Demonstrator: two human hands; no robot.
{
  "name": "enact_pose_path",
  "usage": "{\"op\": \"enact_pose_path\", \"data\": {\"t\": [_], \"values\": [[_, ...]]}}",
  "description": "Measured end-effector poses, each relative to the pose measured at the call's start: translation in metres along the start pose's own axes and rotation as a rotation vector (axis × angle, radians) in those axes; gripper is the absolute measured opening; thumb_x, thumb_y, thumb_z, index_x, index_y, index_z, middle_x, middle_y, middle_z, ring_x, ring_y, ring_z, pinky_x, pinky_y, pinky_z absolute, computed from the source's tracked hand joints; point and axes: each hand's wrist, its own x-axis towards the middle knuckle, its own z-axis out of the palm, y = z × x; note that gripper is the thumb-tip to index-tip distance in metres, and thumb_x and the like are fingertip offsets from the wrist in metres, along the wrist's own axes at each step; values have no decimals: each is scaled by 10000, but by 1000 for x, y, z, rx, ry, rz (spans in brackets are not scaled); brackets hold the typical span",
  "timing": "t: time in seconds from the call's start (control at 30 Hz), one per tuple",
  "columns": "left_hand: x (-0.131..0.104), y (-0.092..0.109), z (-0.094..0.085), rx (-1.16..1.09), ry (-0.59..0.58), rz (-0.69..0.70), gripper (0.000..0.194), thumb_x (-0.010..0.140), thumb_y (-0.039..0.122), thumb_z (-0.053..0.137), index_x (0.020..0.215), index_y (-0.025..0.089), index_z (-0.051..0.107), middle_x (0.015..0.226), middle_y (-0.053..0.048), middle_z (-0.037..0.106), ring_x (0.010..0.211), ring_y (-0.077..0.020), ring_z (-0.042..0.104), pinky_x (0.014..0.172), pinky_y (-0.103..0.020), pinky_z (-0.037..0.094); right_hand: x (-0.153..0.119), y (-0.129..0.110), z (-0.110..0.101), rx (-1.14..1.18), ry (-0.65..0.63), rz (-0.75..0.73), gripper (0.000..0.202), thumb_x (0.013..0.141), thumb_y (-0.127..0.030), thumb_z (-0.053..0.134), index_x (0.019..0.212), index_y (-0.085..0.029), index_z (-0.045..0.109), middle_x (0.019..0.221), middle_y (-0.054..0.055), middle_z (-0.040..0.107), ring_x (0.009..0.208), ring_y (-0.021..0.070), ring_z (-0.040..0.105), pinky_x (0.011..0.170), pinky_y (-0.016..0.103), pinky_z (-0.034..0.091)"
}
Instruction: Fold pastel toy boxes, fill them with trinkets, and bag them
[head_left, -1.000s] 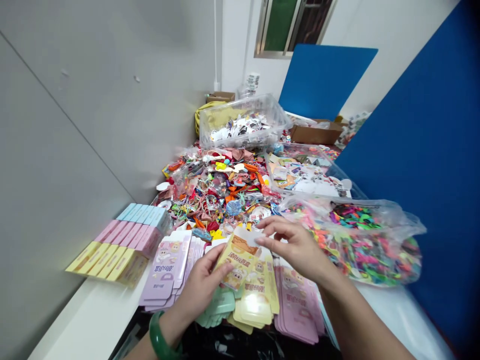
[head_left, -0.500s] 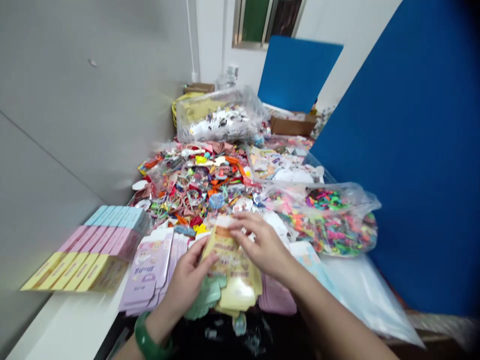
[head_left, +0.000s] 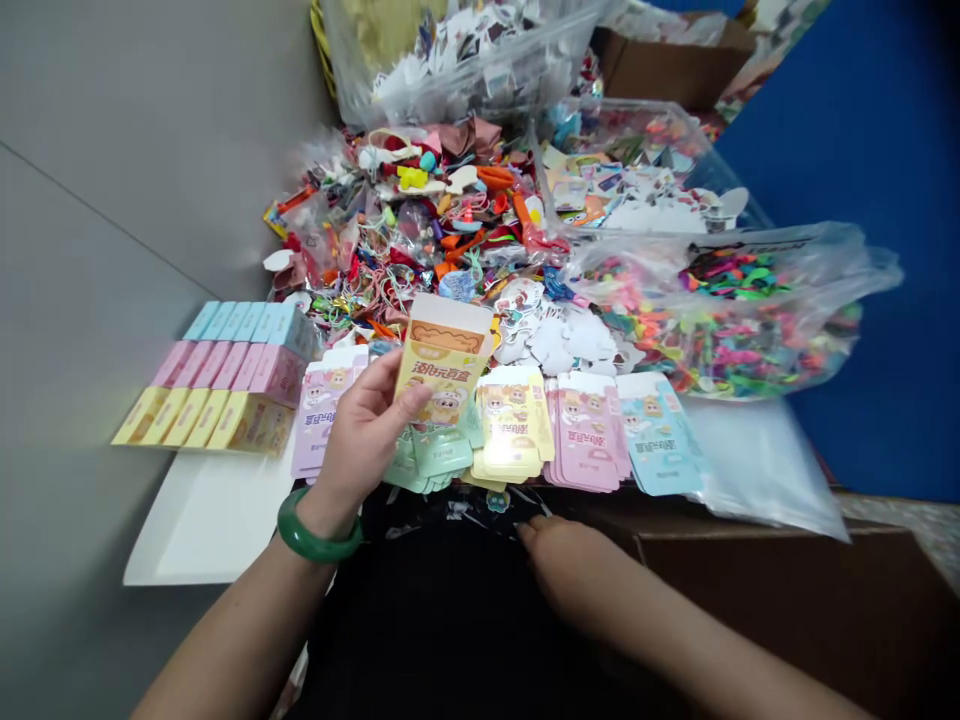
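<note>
A grey wall (head_left: pixel 112 250) stands along the worktop's left edge; a blue panel (head_left: pixel 870 300) stands on the right. On the white worktop (head_left: pixel 202 520), a heap of small toys (head_left: pixel 450 225) sprawls toward the far edge, with a bulging clear plastic bag (head_left: pixel 750 335) on its right. Yellow, pink and blue boxes (head_left: pixel 214 375) form a block by the left edge, and flat pastel cartons (head_left: pixel 585 435) line the near edge. The right hand (head_left: pixel 574 570) hangs low before that edge; whether its fingers hold anything, I cannot tell. The left hand (head_left: pixel 367 430) pinches a yellow carton (head_left: pixel 442 390) between thumb and fingers, above the near edge: white flap raised, orange-brown upper panel, dark lettering, cartoon figure.
</note>
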Motion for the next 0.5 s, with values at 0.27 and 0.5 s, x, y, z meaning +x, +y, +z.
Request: {"op": "enact_pose_path", "data": {"t": [0.27,0.5], "values": [[-19,0,-10,52,-125,-69,367,803,264,700,1160,246,616,1140,-16,700,1018,-193,653,849,-273,542,57,4,62,66,293,-42,324,818,-58,434,1001,-129,691,1031,137,669,1002,252,598,859,317,467],[-26,-1,-14,84,-88,-47,382,769,270,714,1137,207,633,1195,-56,678,1113,-249,617,976,-370,483,-22,-20,-35,517,1032,-403,131,897,-178,504,887,-214,630,832,26,679,766,147,632,676,235,498]]}}
